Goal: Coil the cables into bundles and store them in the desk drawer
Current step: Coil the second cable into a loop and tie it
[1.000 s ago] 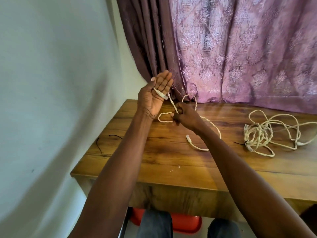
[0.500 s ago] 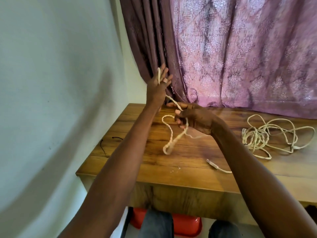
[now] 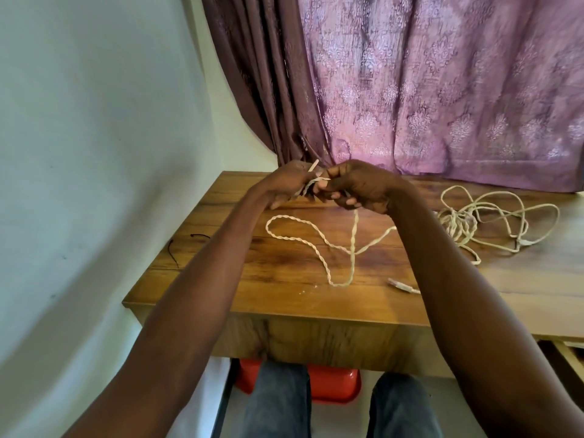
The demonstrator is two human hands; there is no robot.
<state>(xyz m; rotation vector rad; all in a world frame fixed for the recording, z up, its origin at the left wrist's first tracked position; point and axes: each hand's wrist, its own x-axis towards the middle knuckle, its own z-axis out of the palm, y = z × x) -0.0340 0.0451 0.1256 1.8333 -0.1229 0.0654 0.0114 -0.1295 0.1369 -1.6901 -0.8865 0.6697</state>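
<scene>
The left hand [image 3: 289, 181] came down from where it had stood raised and open against the curtain, fingers straight up with the cable [image 3: 316, 245] across them — now it sat low above the tabletop [image 3: 221, 279], fingers curled round the cable's strands. The right hand [image 3: 357, 188] moved in from a little apart until it touched the left, gripping the same cable. The cable's slack, which had hung as a short doubled loop under the right hand half a second before, lay spread in a wide loop on the tabletop. Its plug end [image 3: 399, 285] rested near the front edge, partly behind the right forearm.
</scene>
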